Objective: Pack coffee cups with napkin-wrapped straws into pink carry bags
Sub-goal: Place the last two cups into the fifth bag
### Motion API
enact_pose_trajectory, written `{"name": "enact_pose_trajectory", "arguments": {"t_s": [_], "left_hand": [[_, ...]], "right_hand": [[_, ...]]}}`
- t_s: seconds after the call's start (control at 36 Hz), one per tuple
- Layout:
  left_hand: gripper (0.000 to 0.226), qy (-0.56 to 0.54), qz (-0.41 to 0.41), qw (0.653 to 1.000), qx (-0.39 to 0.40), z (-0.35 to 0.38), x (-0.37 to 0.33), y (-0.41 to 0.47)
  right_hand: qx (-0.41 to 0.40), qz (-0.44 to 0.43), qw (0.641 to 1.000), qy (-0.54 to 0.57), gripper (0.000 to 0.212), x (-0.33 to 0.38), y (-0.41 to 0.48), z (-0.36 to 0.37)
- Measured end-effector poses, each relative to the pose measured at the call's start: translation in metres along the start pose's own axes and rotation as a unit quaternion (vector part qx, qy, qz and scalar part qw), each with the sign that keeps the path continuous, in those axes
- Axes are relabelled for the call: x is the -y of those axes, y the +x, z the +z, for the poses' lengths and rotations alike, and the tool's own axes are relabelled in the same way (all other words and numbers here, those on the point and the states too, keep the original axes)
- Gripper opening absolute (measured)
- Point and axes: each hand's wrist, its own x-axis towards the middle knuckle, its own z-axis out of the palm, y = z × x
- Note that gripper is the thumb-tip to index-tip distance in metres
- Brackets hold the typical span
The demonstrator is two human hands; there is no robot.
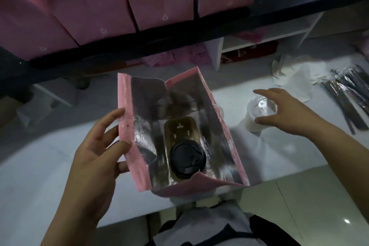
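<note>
Pink bag (124,106) in left hand (95,158) grip; right hand (287,112) spread over blurred, possibly clear-lidded cup (257,114).

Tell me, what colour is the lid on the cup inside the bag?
Black round plastic lid, head view.

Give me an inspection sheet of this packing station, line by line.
Surface: white counter, lit unevenly.
Job's things: open pink bag with silver lining; cup with black lid sits in the near slot of a cup carrier, far slot empty. Clear-lidded cup stands on the counter right of the bag. Wrapped straws lie at far right.
Clutter: white napkins.
Grippers: left hand holds the bag's left wall; right hand open over the clear-lidded cup.
Cables: nothing seen.
Surroundings: pink bags lined up behind; shelf.
</note>
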Motion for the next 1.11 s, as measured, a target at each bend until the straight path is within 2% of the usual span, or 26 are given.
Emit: {"name": "enact_pose_trajectory", "arguments": {"t_s": [0.22,0.39,0.5,0.61,0.69,0.81,0.94,1.11], "left_hand": [[0.058,0.033,0.004,0.999,-0.019,0.017,-0.004,-0.005],[0.056,0.028,0.004,0.999,-0.017,0.020,-0.005,-0.009],[0.056,0.005,0.001,1.000,-0.004,0.018,-0.004,-0.010],[0.058,-0.011,0.003,1.000,0.011,0.011,0.000,-0.009],[0.056,-0.021,0.010,0.999,0.031,0.003,0.003,-0.007],[0.050,-0.041,0.018,0.998,0.054,-0.009,0.007,-0.005],[0.052,-0.059,0.023,0.996,0.067,-0.023,0.012,-0.001],[0.055,-0.069,0.033,0.993,0.088,-0.030,0.019,-0.002]], "right_hand": [[-0.013,-0.008,1.000,-0.005,0.064,0.002,0.010,0.002],[-0.111,-0.052,0.992,-0.003,0.068,0.036,-0.013,-0.035],[-0.151,-0.137,0.979,0.004,0.073,0.088,-0.043,-0.076],[-0.175,-0.265,0.947,-0.052,0.075,0.140,-0.064,-0.097],[-0.134,-0.313,0.940,-0.030,0.077,0.183,-0.081,-0.096],[-0.076,-0.348,0.933,-0.039,0.065,0.233,-0.098,-0.069],[0.029,-0.277,0.950,-0.139,0.063,0.257,-0.075,-0.017],[0.040,-0.242,0.937,-0.247,0.064,0.249,-0.043,0.034]]}}
